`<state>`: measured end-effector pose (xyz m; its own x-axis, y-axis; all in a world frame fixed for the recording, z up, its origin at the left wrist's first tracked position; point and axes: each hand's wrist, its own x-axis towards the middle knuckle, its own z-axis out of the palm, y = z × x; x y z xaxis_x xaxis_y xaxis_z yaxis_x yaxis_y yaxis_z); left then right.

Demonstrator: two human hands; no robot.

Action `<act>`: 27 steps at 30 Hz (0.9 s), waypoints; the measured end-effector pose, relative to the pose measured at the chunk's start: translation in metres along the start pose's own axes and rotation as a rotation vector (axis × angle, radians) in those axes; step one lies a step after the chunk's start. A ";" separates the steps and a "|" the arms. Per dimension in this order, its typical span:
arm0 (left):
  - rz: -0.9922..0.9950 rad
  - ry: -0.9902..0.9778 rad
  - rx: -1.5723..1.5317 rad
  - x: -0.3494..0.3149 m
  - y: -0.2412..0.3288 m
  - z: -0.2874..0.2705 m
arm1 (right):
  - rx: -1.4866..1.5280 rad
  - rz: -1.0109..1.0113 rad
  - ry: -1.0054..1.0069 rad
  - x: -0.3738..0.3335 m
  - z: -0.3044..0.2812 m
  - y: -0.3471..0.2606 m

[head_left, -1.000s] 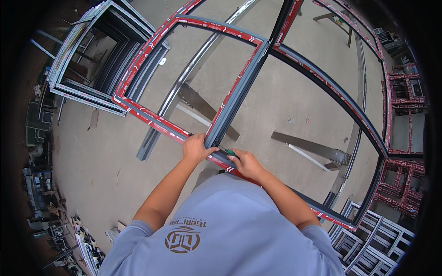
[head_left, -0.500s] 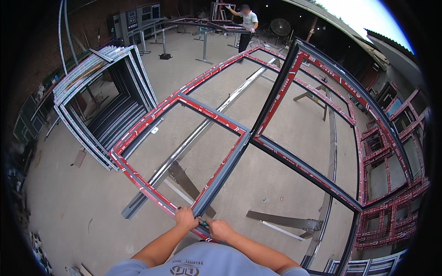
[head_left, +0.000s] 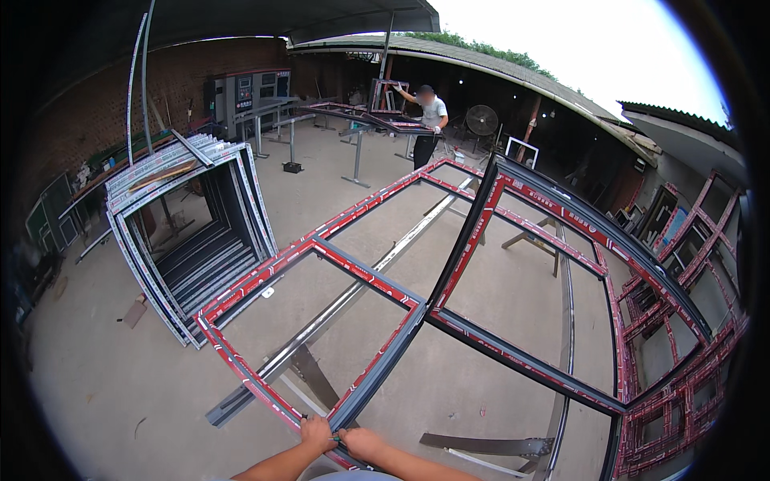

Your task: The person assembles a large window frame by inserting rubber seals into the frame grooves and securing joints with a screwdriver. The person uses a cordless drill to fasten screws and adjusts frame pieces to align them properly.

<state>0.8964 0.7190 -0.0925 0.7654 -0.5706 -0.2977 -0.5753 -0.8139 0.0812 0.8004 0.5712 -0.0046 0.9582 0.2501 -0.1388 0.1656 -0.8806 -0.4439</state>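
A large window frame [head_left: 370, 278], grey profile with red printed protective film, lies flat in front of me. My left hand [head_left: 318, 434] is closed over its near edge, close to where a crossbar meets it. Right beside it, my right hand [head_left: 361, 443] is closed round a small green-handled tool [head_left: 336, 438], mostly hidden by the fingers. The tool points toward my left hand, at the frame's joint. An opening sash [head_left: 525, 353], dark-edged with red film, stands tilted up from the right part of the frame.
Metal support rails [head_left: 321, 319] carry the frame. White-filmed frames [head_left: 192, 160] lean in a stack at left. More red-filmed frames [head_left: 682, 425] stand at right. Across the yard, a person [head_left: 431, 116] handles a frame at another bench, near a large fan [head_left: 482, 120].
My view has tilted upward, so the hands and frame sit lower in the picture and more roof and sky show. Both hands stay together at the same joint.
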 end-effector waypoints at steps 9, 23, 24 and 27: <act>0.059 0.036 -0.025 -0.002 -0.001 0.000 | 0.002 -0.156 0.070 0.014 0.036 0.026; 0.062 0.121 -0.001 -0.008 0.001 -0.006 | 0.068 -0.191 0.208 -0.026 0.057 0.051; 0.077 0.135 -0.014 -0.008 0.001 -0.007 | 0.093 -0.175 0.242 -0.031 0.054 0.051; 0.076 0.095 -0.012 -0.007 0.000 -0.014 | 0.136 -0.125 0.250 -0.038 0.049 0.038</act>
<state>0.8948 0.7213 -0.0771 0.7439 -0.6381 -0.1988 -0.6296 -0.7688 0.1118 0.7589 0.5477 -0.0601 0.9629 0.2312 0.1391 0.2691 -0.7832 -0.5605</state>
